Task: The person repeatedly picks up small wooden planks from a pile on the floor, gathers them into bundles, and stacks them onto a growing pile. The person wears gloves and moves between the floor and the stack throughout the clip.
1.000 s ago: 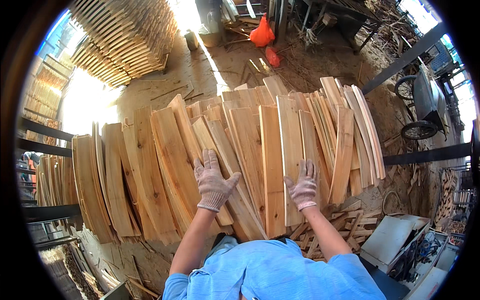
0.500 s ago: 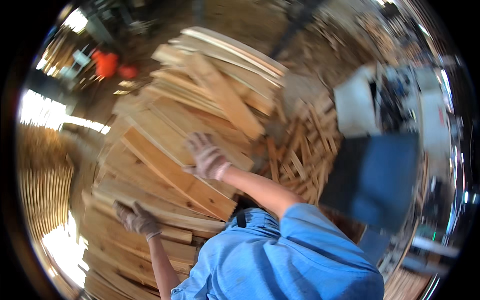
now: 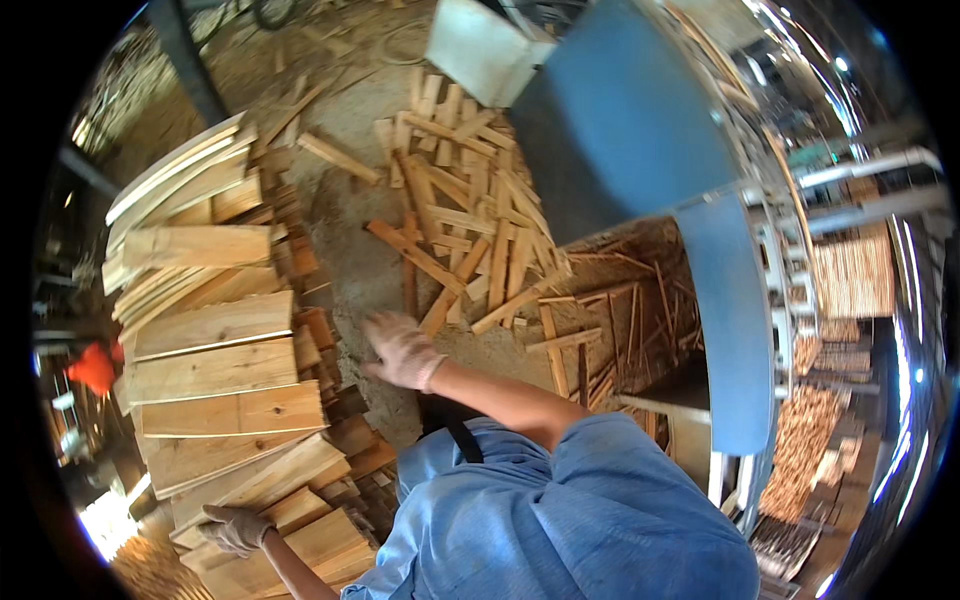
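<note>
My left hand [image 3: 238, 530], in a knitted work glove, lies on the near end of a long stack of wooden boards [image 3: 215, 375]. Its fingers are stretched out beside a light board [image 3: 280, 475]; whether it touches that board I cannot make out. My right hand [image 3: 402, 352], gloved too and slightly blurred, hovers palm down over the floor just right of the stack. Its fingers are apart with nothing in them. The boards lie side by side and overlapping, some with darker knots.
A pile of short wood offcuts [image 3: 470, 215] covers the floor ahead. To the right stands a machine with blue panels [image 3: 625, 115] and a metal frame. Stacked wood [image 3: 855, 280] is farther right. A dark post [image 3: 188, 65] rises at the far left, beyond the stack.
My view and body have turned right, so the board stack now lies on the left and the offcuts ahead. My right hand has left the boards and is over the floor.
</note>
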Available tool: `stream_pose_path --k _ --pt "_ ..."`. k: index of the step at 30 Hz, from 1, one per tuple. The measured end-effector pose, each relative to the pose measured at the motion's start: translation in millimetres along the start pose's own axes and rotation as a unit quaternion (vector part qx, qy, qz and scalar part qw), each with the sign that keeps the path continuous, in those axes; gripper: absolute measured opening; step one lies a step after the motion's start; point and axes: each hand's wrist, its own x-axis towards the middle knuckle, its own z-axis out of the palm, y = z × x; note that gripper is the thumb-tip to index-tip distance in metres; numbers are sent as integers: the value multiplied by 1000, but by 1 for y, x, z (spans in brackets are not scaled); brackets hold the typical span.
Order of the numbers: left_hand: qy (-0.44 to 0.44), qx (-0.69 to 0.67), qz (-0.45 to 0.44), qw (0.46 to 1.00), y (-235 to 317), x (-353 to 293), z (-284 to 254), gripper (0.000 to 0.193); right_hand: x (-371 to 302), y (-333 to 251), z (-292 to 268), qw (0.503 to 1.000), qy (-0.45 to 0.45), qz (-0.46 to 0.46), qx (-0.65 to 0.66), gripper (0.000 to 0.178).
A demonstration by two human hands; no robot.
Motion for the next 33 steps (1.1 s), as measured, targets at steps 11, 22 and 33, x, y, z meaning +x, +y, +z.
stream_pose_path --k 11,22,33 --pt "4 -16 31 999 25 3 -8 91 -427 166 115 857 -254 432 119 69" --pt "-11 -311 479 821 75 -222 -125 81 -603 150 331 822 -159 474 274 60" --pt "-441 -24 734 516 -42 -442 -74 67 -727 141 398 850 -17 482 211 53"
